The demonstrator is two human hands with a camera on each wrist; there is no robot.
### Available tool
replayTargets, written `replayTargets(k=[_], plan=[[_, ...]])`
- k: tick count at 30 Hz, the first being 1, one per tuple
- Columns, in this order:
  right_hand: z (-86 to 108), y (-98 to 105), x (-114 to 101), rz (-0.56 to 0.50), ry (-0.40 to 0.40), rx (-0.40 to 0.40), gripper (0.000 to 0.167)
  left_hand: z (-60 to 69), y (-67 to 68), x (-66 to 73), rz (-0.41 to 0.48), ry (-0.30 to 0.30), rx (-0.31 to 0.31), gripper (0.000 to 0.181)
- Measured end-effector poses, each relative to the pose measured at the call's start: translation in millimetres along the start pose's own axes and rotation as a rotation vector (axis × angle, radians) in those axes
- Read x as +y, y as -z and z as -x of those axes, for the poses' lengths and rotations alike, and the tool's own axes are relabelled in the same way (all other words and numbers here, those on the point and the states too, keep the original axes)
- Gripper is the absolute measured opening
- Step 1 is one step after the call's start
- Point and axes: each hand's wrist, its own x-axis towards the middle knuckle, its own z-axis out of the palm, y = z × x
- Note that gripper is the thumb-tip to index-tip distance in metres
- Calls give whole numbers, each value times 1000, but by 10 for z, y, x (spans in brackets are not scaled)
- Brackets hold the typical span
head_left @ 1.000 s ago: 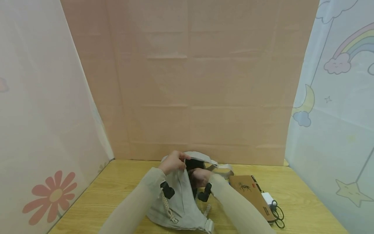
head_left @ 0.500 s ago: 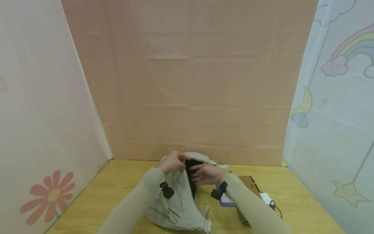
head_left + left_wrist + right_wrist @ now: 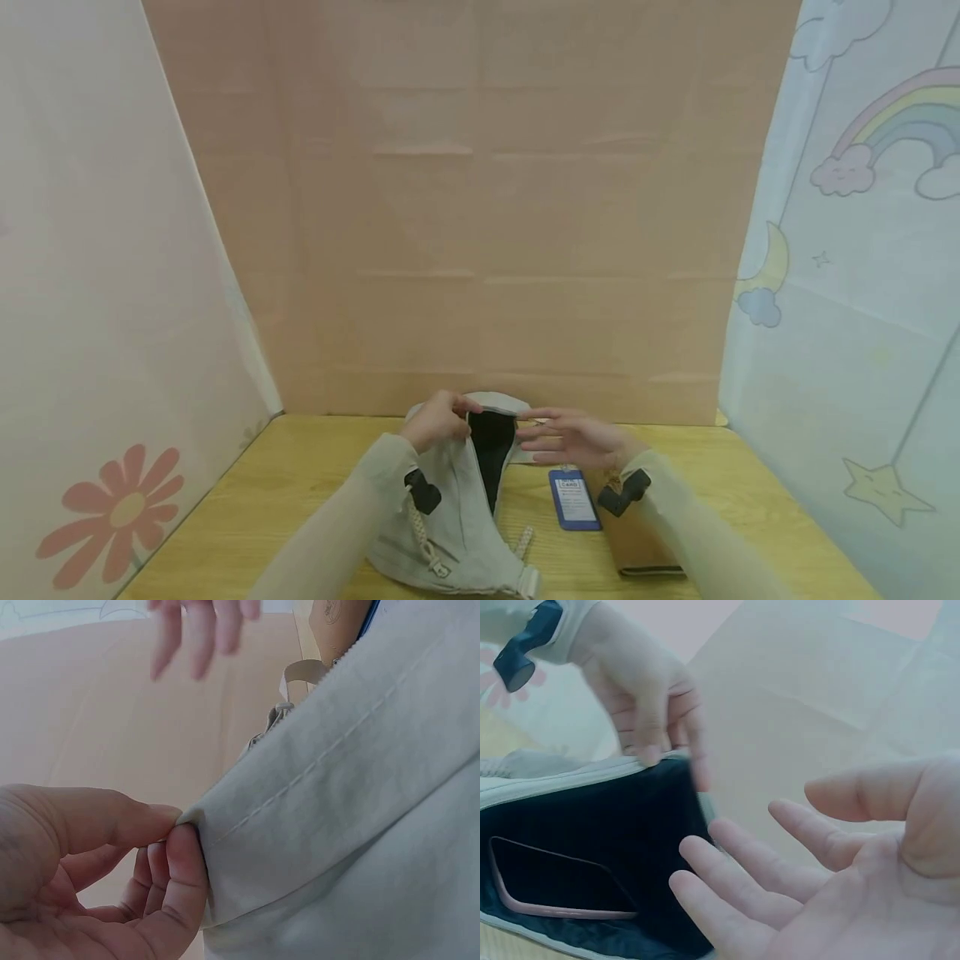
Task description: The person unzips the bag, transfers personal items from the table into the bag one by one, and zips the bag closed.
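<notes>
A light grey sling bag (image 3: pixel 438 525) lies on the table with its zipped opening spread, showing a dark lining. My left hand (image 3: pixel 437 421) pinches the upper edge of that opening; in the left wrist view, thumb and forefinger grip the stitched fabric (image 3: pixel 337 787). To the right of the opening, my right hand (image 3: pixel 573 439) hovers with fingers extended and holds nothing. Inside the bag, the right wrist view shows a phone (image 3: pixel 555 877) with a pink edge, lying against the lining.
Right of the bag lies a blue-framed card holder (image 3: pixel 575 500). Beside it is a brown leather-look case (image 3: pixel 637 537), partly covered by my right forearm. A braided cord (image 3: pixel 423 533) hangs on the bag's front. A tan backdrop (image 3: pixel 480 208) rises behind the table.
My right hand has come out of the bag's opening and moved right, fingers spreading. The card holder has come into view beneath it. My left hand keeps its pinch on the bag's edge.
</notes>
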Motion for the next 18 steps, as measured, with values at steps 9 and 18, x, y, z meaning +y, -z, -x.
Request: replayTargets(k=[9,18], plan=[[444,175,-114,5,58,-69,48,12,9,13,13,0,-5,46],[978,501,-120,-34,63,6,50,24,13,23,10,13,-7,47]])
